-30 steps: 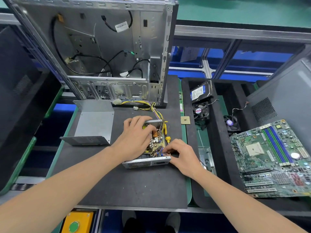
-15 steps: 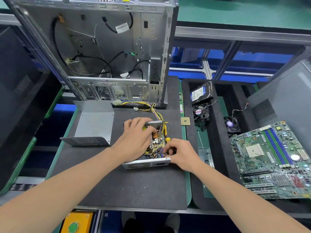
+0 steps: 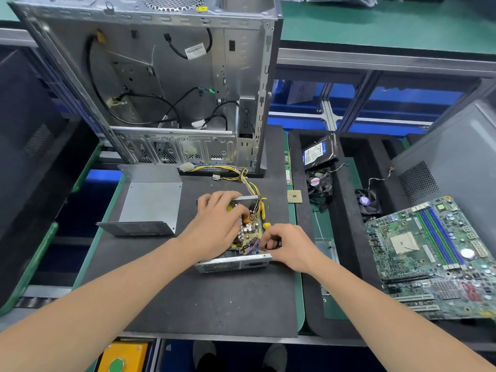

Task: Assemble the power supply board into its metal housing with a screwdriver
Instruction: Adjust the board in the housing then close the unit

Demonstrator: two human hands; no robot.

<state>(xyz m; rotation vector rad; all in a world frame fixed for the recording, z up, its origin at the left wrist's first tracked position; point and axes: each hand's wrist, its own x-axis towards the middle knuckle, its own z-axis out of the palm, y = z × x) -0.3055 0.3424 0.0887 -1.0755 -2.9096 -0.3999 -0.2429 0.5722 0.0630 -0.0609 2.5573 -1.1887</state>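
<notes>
The power supply board (image 3: 248,232), tan with coils and capacitors, lies inside its open metal housing (image 3: 233,265) on the black mat. My left hand (image 3: 217,226) lies flat over the board's left half, fingers curled at the housing's far wall. My right hand (image 3: 291,245) is at the board's near right corner, fingertips pinched on a small red and black part (image 3: 270,244) among blue wires. A yellow piece (image 3: 264,212) lies along the housing's right side; I cannot tell whether it is a screwdriver.
A bent grey metal cover (image 3: 150,202) lies left of the housing. An open computer case (image 3: 161,89) stands behind, with a cable bundle (image 3: 236,173) running to the board. To the right are a CPU chip (image 3: 294,196), hard drive (image 3: 319,153), two fans and a motherboard (image 3: 434,253).
My right hand has shifted slightly inward over the board's near right corner and its fingers have closed tighter. My left hand stays on the board.
</notes>
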